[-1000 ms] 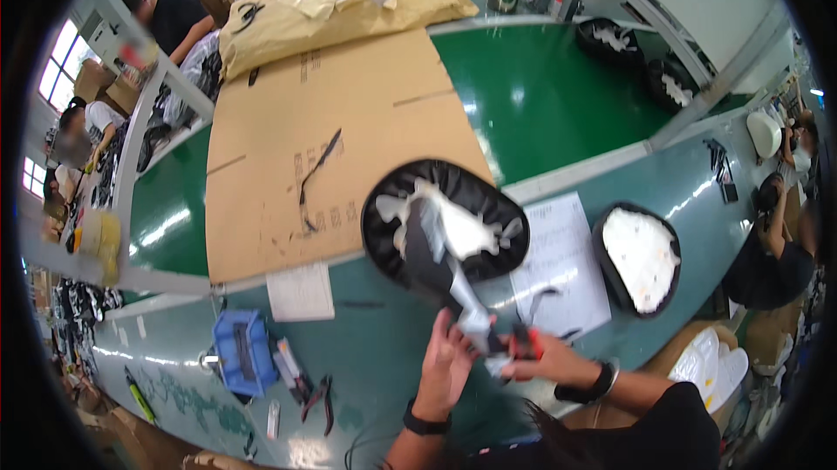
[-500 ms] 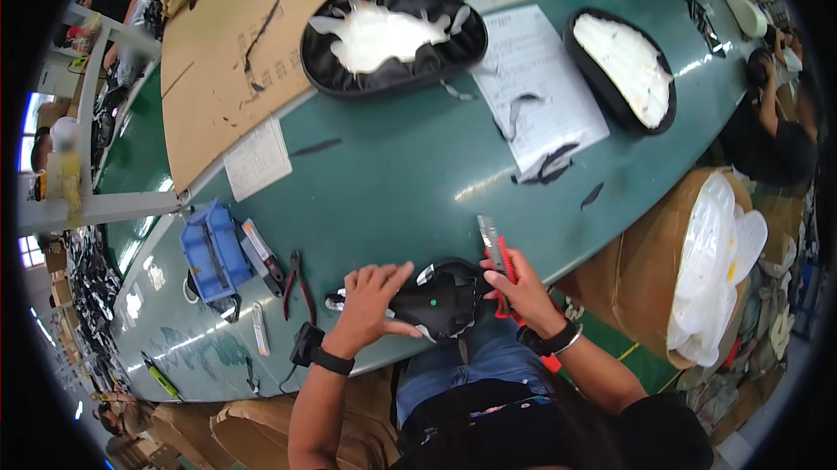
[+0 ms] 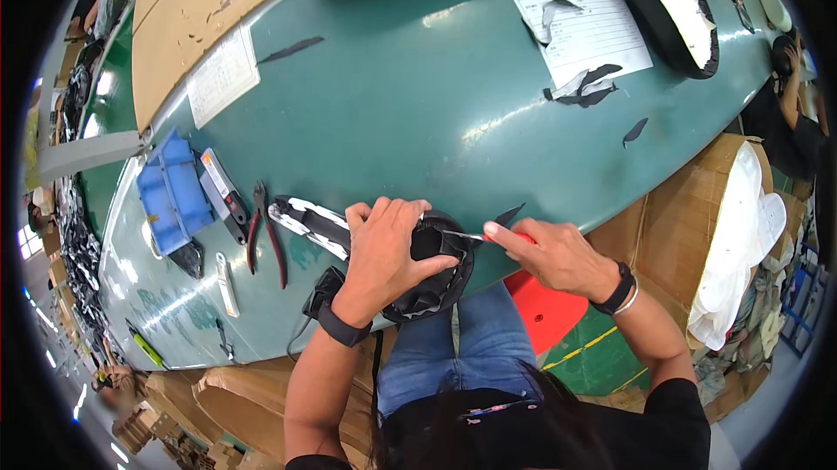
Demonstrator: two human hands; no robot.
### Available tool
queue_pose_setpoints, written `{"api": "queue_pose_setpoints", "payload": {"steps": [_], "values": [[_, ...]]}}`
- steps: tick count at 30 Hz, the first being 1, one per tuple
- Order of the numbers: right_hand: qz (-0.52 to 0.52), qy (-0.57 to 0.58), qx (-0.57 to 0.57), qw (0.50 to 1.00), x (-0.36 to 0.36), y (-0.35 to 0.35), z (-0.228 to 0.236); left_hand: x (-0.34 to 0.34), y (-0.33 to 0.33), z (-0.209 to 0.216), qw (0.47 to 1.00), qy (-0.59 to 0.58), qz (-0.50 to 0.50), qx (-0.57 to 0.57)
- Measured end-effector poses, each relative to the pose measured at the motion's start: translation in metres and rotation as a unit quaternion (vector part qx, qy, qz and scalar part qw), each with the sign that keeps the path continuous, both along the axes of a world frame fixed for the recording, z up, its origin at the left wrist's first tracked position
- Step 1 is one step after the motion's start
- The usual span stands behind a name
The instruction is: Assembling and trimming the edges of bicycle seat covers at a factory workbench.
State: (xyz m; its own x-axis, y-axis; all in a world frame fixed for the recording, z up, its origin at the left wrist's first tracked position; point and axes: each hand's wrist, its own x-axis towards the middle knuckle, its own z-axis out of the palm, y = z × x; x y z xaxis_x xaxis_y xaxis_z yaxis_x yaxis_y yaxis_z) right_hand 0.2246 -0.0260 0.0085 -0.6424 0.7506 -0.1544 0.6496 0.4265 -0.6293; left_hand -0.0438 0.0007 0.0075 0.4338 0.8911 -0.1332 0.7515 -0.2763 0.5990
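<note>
A black-covered part [image 3: 425, 303] with a rounded hollow end and a long black-and-white arm lies at the table's near edge. My left hand [image 3: 388, 248] grips it from above, fingers over the far side and thumb across the hollow. My right hand [image 3: 558, 258] is closed round a red utility knife [image 3: 525, 238], its blade pointing left against the rounded rim. A dark strip of cover material [image 3: 507, 215] sticks out beside the blade; whether it is still joined to the part I cannot tell.
Left of the part lie red-handled cutting pliers [image 3: 255, 235], a box cutter [image 3: 224, 195], a white slim tool [image 3: 227, 285] and a blue bin [image 3: 174, 193]. Black padded shells, printed sheets [image 3: 575, 17] and scraps lie farther off. A cardboard box [image 3: 671, 226] with white pieces stands at right; a red stool [image 3: 547, 309] is below.
The part has turned, its hollow end now showing under my left hand. The knife, held upright before, now lies with its blade at the rim. My view has shifted, so the far shells sit higher.
</note>
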Motion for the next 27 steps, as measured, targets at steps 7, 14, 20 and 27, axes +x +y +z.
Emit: {"api": "queue_pose_setpoints", "payload": {"steps": [7, 14, 20, 27], "values": [[0.077, -0.027, 0.065, 0.995, -0.014, 0.025, -0.003, -0.001, -0.003, -0.005, 1.0, -0.001, 0.007, -0.004], [-0.005, -0.048, 0.018, 0.999, -0.013, -0.018, -0.007, -0.002, -0.004, -0.006, 1.0, -0.017, 0.013, 0.006], [-0.137, -0.03, -0.011, 0.99, -0.04, -0.081, 0.004, 0.0, -0.005, -0.003, 0.999, -0.021, 0.026, 0.013], [-0.254, 0.181, 0.055, 0.949, -0.072, -0.024, 0.007, 0.009, -0.016, 0.01, 0.998, 0.012, 0.063, 0.022]]}}
